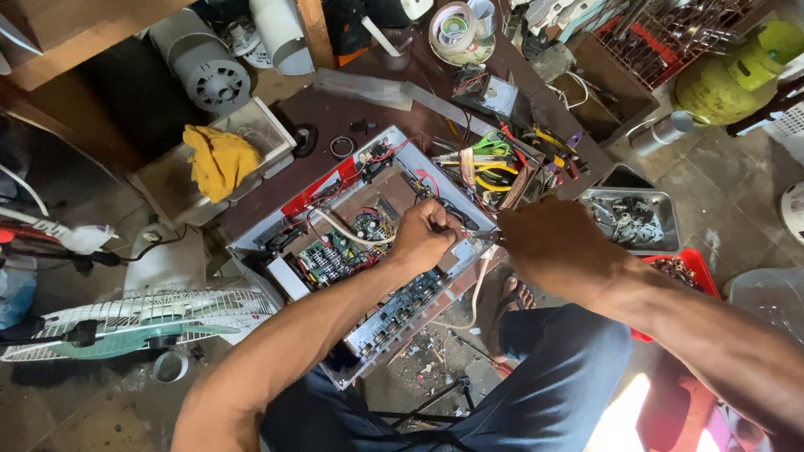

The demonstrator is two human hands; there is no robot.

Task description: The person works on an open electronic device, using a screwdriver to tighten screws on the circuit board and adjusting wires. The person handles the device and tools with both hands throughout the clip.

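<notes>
I sit in a small repair workshop for electrical gear. Under my left hand (425,237) and right hand (548,243) an opened metal chassis (289,238) shows green circuit boards (335,255) and red and white wiring. Just beyond my right hand a heap of pliers and cutters (502,163) covers the dark worktop (335,109). To the right of it a steel tray (662,201) holds small metal parts, and a red tray (699,268) holds screws. Far left of my left hand lies a fan guard (142,314); beyond it lies a grey motor housing (205,71). Tape rolls (452,29) lie well beyond both hands, and the concrete floor (729,167) is grimy.
</notes>
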